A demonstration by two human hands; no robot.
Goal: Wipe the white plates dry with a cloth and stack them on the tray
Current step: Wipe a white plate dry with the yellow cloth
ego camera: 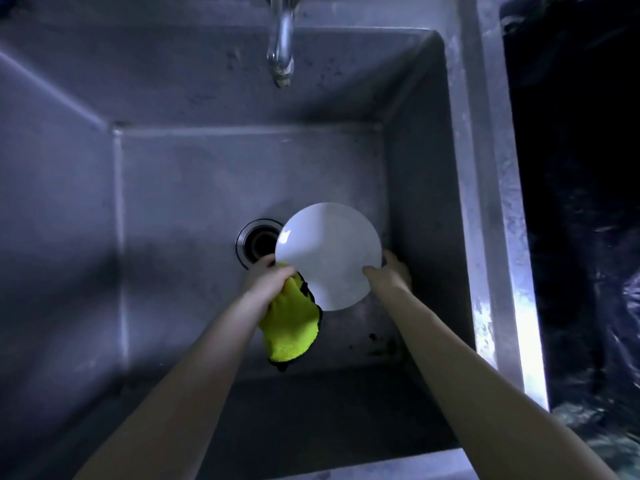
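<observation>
1. We hold the white plate (329,254) tilted above the sink (207,168) floor, just right of the drain (258,242).
2. Our left hand (268,275) has its fingers curled tight around the yellow cloth (289,327) at the plate's left rim; the cloth hangs down below.
3. Our right hand (391,271) pinches the plate's right edge, thumb on its face and fingers behind.
4. The faucet (282,46) hangs over the far side.

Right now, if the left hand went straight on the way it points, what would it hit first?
The white plate: the left hand, holding the yellow cloth, touches its rim and points across it. Below it lies the sink floor near the drain; depth is unclear.
</observation>
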